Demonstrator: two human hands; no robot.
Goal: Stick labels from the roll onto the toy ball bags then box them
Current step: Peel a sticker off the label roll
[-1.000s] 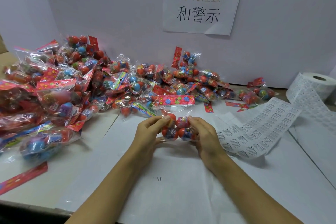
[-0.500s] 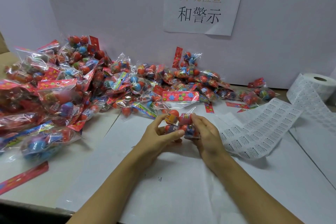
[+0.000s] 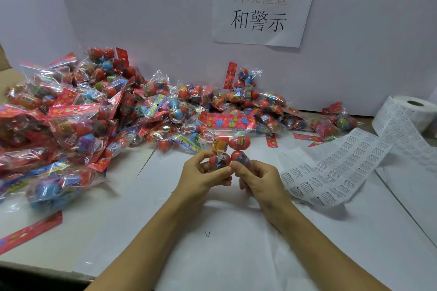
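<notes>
I hold one clear bag of toy balls (image 3: 230, 146) upright above the white table (image 3: 236, 243), between my two hands. My left hand (image 3: 203, 178) pinches its lower left corner, thumb across a red ball. My right hand (image 3: 259, 178) pinches the lower right corner, fingers curled. The bag's red flowered header points up. A big heap of similar bags (image 3: 99, 113) fills the table's left and back. The label roll (image 3: 411, 116) sits far right, its strip of labels (image 3: 335, 168) trailing just beside my right hand.
</notes>
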